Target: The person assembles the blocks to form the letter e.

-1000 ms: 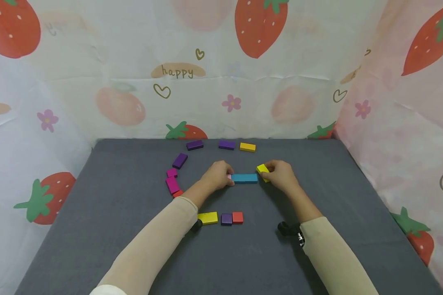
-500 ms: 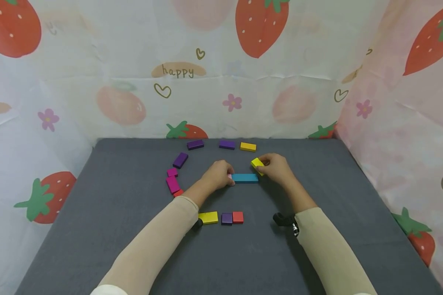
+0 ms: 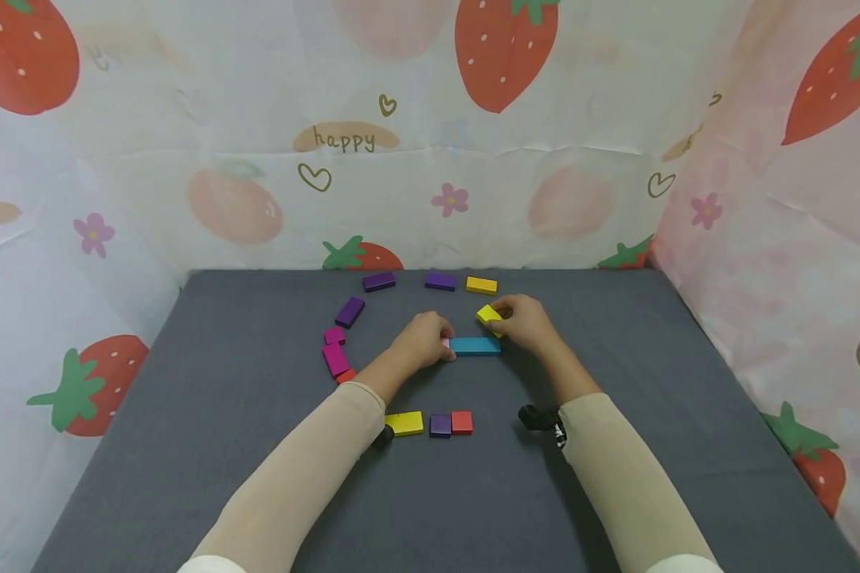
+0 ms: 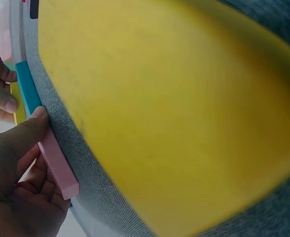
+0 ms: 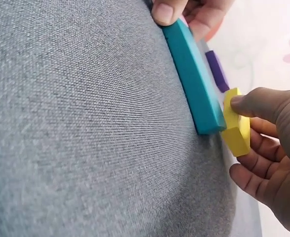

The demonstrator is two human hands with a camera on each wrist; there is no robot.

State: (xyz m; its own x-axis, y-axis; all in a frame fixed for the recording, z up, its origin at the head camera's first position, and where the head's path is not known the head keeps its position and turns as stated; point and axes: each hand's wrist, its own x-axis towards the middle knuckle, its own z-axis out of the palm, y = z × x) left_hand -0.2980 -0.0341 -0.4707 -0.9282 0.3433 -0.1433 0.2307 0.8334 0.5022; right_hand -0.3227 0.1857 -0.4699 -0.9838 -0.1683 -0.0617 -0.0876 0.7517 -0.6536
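Observation:
My left hand (image 3: 419,341) pinches a long pink block (image 4: 60,170), its thumb near the joint where the pink meets a long blue block (image 3: 476,346). In the head view the hand hides most of the pink. Just behind the blue block's right end, my right hand (image 3: 532,326) holds a yellow block (image 3: 487,318) between thumb and fingers. In the right wrist view this yellow block (image 5: 237,140) is slanted, close against the blue end; whether they touch I cannot tell.
Purple blocks (image 3: 440,282) and an orange-yellow block (image 3: 482,286) lie along the back. Magenta blocks (image 3: 335,360) and a red one (image 3: 345,376) curve down the left. Nearer me are a yellow block (image 3: 405,423), a small purple block (image 3: 440,426) and a red block (image 3: 462,422).
My right hand has moved left and slightly away from me with the yellow block, from beside the blue block's right end to behind it. My left hand has stayed put.

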